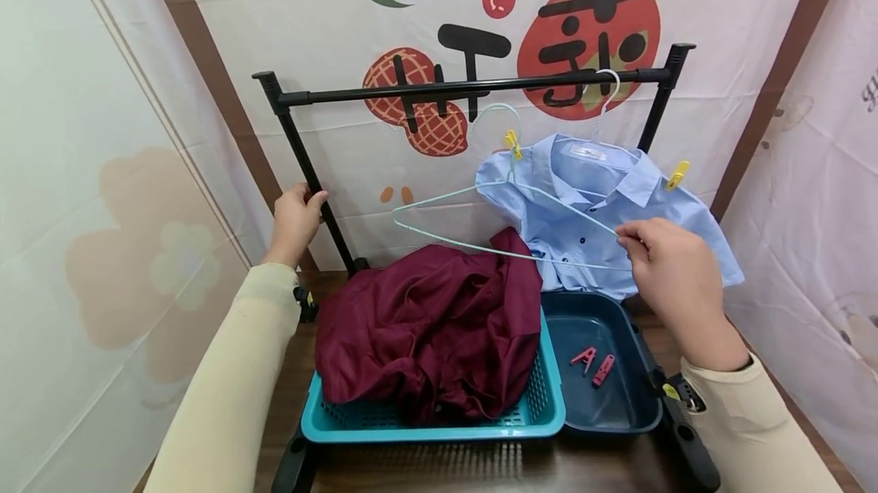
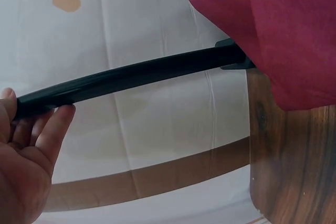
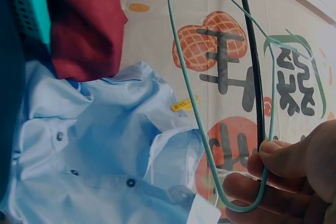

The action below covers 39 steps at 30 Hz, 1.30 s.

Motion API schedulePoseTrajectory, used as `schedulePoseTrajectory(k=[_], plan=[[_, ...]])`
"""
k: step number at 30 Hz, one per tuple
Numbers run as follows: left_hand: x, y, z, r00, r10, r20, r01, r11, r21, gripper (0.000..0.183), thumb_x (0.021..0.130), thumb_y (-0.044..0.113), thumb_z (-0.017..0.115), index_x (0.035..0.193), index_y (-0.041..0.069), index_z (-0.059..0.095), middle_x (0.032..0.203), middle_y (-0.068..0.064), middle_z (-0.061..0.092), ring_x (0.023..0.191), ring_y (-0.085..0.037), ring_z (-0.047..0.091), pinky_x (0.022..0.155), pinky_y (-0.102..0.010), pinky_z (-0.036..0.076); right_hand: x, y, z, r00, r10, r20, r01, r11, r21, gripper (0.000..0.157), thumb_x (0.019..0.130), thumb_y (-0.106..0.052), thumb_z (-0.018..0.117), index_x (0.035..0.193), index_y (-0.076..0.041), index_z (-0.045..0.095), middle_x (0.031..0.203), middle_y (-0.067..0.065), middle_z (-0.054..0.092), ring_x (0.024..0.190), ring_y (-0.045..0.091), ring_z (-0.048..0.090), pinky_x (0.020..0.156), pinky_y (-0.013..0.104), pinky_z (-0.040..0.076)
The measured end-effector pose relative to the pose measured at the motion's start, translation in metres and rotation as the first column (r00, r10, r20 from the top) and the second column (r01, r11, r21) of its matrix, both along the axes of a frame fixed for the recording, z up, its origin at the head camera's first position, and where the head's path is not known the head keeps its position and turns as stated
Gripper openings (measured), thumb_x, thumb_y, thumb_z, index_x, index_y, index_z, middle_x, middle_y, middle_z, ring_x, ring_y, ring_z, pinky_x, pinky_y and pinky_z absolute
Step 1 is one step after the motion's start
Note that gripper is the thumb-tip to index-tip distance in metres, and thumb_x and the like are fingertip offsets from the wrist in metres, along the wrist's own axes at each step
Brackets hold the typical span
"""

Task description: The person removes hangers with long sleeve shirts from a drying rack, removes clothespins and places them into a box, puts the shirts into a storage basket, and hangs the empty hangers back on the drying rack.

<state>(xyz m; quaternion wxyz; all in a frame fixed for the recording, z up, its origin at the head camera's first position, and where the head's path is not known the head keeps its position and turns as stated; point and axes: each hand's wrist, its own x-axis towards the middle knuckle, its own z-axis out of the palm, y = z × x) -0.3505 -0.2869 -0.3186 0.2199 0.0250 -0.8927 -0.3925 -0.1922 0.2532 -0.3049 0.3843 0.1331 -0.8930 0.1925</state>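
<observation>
My left hand grips the left upright of a black clothes rack; in the left wrist view its fingers curl about the dark tube. With thumb and fingers my right hand pinches one end of a light green wire hanger, held in front of the rack and bearing no garment. A light blue shirt hangs from the crossbar on a white hanger, with yellow clothespins at its shoulders. Below the green hanger a maroon garment lies heaped in a turquoise basket.
Right of the basket stands a dark blue tray holding two red clothespins. Both containers rest on a dark wooden table between the rack's black feet. A printed curtain hangs behind the rack.
</observation>
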Motion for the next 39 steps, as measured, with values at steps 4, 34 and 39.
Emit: schedulePoseTrajectory(k=[4, 34, 39], plan=[[0.000, 0.004, 0.000, 1.000, 0.026, 0.006, -0.026, 0.998, -0.050, 0.042, 0.108, 0.036, 0.051, 0.129, 0.001, 0.060, 0.118, -0.023, 0.067, 0.099, -0.035, 0.066, 0.079, -0.042, 0.054, -0.007, -0.006, 0.012, 1.000, -0.012, 0.010, 0.011, 1.000, 0.017, 0.013, 0.095, -0.008, 0.073, 0.105, -0.002, 0.077, 0.099, 0.019, 0.074, 0.086, 0.036, 0.069, 0.066, 0.051, 0.056], [0.001, 0.010, -0.001, 0.997, 0.075, 0.031, -0.070, 0.988, -0.135, 0.041, 0.109, 0.034, 0.048, 0.122, -0.004, 0.058, 0.119, -0.030, 0.064, 0.106, -0.043, 0.063, 0.084, -0.054, 0.051, -0.069, -0.081, 0.088, 0.999, -0.001, 0.039, -0.003, 0.994, 0.106, 0.019, 0.100, -0.009, 0.062, 0.108, -0.004, 0.078, 0.103, 0.016, 0.076, 0.089, 0.035, 0.070, 0.063, 0.048, 0.057], [0.000, 0.008, -0.002, 0.996, 0.083, 0.022, -0.079, 0.988, -0.136, 0.037, 0.109, 0.031, 0.050, 0.119, -0.004, 0.058, 0.116, -0.029, 0.064, 0.103, -0.042, 0.063, 0.083, -0.053, 0.051, -0.075, -0.093, 0.095, 0.999, 0.000, 0.046, -0.006, 0.993, 0.122, 0.020, 0.100, -0.010, 0.061, 0.109, -0.005, 0.078, 0.104, 0.016, 0.076, 0.091, 0.036, 0.070, 0.067, 0.048, 0.057]])
